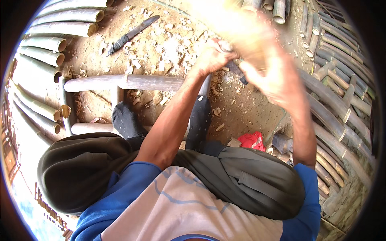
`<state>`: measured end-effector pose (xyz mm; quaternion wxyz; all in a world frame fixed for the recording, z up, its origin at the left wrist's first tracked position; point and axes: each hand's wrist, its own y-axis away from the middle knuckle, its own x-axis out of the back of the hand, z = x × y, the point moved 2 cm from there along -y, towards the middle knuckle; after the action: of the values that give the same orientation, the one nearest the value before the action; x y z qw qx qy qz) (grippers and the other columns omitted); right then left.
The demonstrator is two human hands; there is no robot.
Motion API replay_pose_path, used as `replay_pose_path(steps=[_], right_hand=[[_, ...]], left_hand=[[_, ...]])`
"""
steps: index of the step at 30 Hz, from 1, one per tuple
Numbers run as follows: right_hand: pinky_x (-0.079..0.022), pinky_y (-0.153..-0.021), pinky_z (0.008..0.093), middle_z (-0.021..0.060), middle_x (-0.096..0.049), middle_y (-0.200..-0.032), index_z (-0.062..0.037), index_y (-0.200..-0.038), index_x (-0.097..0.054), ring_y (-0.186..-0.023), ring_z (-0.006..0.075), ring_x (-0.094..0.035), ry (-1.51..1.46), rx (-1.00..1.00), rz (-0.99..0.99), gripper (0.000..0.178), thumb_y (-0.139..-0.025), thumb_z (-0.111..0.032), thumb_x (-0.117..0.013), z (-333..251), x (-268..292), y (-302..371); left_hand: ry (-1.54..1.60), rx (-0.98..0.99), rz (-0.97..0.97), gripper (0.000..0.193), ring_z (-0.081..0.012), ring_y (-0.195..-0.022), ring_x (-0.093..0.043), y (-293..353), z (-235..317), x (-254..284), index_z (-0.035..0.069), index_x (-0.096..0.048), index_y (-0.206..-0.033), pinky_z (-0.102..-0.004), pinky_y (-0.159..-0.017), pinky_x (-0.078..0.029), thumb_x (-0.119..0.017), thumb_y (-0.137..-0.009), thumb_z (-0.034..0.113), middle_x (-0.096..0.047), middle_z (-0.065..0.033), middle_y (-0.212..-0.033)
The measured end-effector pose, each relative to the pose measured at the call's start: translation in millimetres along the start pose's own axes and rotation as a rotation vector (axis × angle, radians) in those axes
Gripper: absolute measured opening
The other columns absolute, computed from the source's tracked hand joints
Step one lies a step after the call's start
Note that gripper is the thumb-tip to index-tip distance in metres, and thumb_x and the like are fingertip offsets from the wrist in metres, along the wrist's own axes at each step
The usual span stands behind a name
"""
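My left hand [214, 58] is stretched out ahead with its fingers curled closed; what they hold, if anything, I cannot make out. To its right, my right hand [271, 82] is partly smeared by motion, its thumb pointing toward the left hand. A pale, tan blurred shape [241, 30] spreads above both hands, too smeared to name. Between and below the hands a dark object [235, 69] shows in part. A knife [134, 34] with a dark wrapped handle lies on the dirt floor ahead to the left, apart from both hands.
Cut bamboo poles [64, 28] are stacked at the left, with more bamboo [337, 44] at the right. A low bamboo frame [152, 82] stands before my feet. Pale shavings [173, 44] litter the floor. A red cloth or bag [252, 141] lies near my right knee.
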<state>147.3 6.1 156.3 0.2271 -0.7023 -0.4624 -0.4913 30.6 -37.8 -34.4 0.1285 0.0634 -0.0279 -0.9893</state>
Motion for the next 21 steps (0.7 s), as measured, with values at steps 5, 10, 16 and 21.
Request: replay_pose_path(steps=[5, 10, 16, 21], right_hand=[[-0.036, -0.118, 0.0435, 0.0198, -0.043, -0.157, -0.0088, -0.158, -0.03, -0.145, 0.0328, -0.042, -0.164, -0.114, -0.098, 0.088, -0.082, -0.007, -0.074, 8.5, 13.4, 5.1], [-0.03, -0.122, 0.0422, 0.0166, -0.04, -0.159, -0.0092, -0.158, -0.031, -0.148, 0.0289, -0.037, -0.242, 0.066, 0.088, 0.087, -0.082, -0.009, -0.073, -1.1, 25.2, 9.4], [-0.032, -0.121, 0.0407, 0.0141, -0.043, -0.158, -0.0108, -0.158, -0.032, -0.145, 0.0257, -0.04, -0.181, 0.022, 0.158, 0.089, -0.081, -0.005, -0.074, -24.3, 34.4, -2.5], [-0.033, -0.12, 0.0396, 0.013, -0.043, -0.158, -0.0129, -0.158, -0.032, -0.144, 0.0253, -0.042, -0.186, 0.009, 0.111, 0.089, -0.081, -0.003, -0.074, -20.8, 26.9, -3.2]], left_hand=[[-0.156, 0.115, -0.078, 0.03, -0.0154, -0.074, -0.066, -7.7, 14.6, 6.2, 0.0, -0.073, -0.092, -0.0335, -0.068, -0.056, -0.065, -0.087, 0.029, -0.072, -0.0088, -0.077], [0.534, -0.048, 0.432, 0.02, -0.013, -0.073, -0.062, -25.7, -20.0, 52.5, 0.003, -0.07, -0.092, -0.0331, -0.068, -0.051, -0.068, -0.091, 0.023, -0.068, -0.0067, -0.079], [0.678, -0.06, 0.451, 0.029, -0.0119, -0.077, -0.06, -28.0, -17.3, 32.4, 0.005, -0.072, -0.097, -0.031, -0.074, -0.045, -0.083, -0.086, 0.029, -0.073, -0.0069, -0.085], [0.729, -0.079, 0.455, 0.021, -0.0097, -0.076, -0.06, -21.9, -28.4, 25.9, 0.005, -0.073, -0.094, -0.0295, -0.075, -0.045, -0.082, -0.088, 0.024, -0.074, -0.0063, -0.083]])
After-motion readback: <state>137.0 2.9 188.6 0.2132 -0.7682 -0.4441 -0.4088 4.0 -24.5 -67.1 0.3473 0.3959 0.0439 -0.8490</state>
